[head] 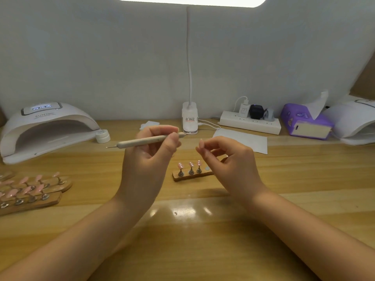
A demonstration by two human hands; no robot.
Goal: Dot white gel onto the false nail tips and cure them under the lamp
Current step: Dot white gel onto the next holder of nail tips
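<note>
Left hand (149, 148): raised above the counter (203, 230), thumb and fingers curled round one dotting pen (150, 139), which lies nearly level with its fine metal tip pointing left. Right hand (227, 157): also raised, just right of the left, fingers loosely curled; whether anything sits between thumb and forefinger cannot be told. Small wooden stand (192, 175), one, on the counter between and just beyond the two hands: three pink false nail tips (191, 164) upright on metal pegs, each bearing white dots; one bare round disc to their right, the rest of the stand hidden behind the right hand. Larger wooden stands (32, 194), at least two, at the left edge of the counter, partly cut off by the frame: roughly nine pink tips visible, count uncertain. Curing lamps, two: one white domed lamp (46, 126) at far left with its display lit and mouth facing the person, a second lamp (353, 120) at far right, partly out of view. White gel pot (103, 135), one, lid on, just beside the left lamp's right foot. Desk lamp (190, 118), one, white gooseneck on a clip base, centre rear. Power strip (250, 123), one, carrying three plugs. Tissue pack (306, 122), one, purple, a sheet standing up from it. White paper sheet (243, 139), one, flat in front of the power strip.
</note>
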